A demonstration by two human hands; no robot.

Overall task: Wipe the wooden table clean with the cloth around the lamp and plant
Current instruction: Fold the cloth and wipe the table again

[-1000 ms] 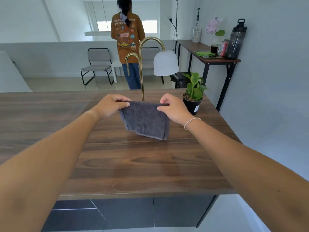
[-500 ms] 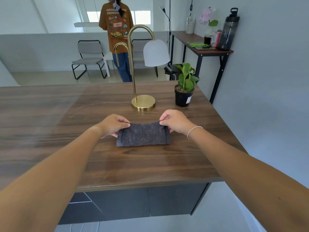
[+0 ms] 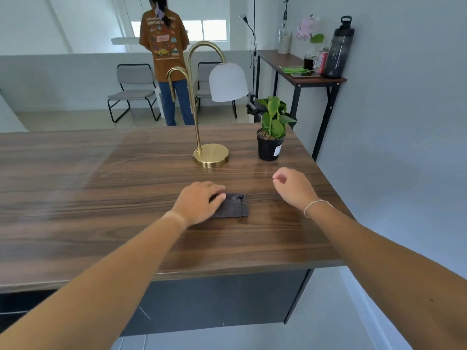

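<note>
Fingers (image 3: 216, 191) press cloth (image 3: 233, 207) | lamp (image 3: 211, 155), plant (image 3: 271, 132) beyond | right hand (image 3: 293, 189) clear

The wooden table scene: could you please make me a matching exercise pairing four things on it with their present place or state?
Things:
1. cloth
2. lamp
3. plant
4. right hand

States:
A. empty, fingers loosely curled above the table
B. in a black pot nearest the right edge
C. folded flat under the left hand
D. on a round brass base

Pairs: 1-C, 2-D, 3-B, 4-A
</note>
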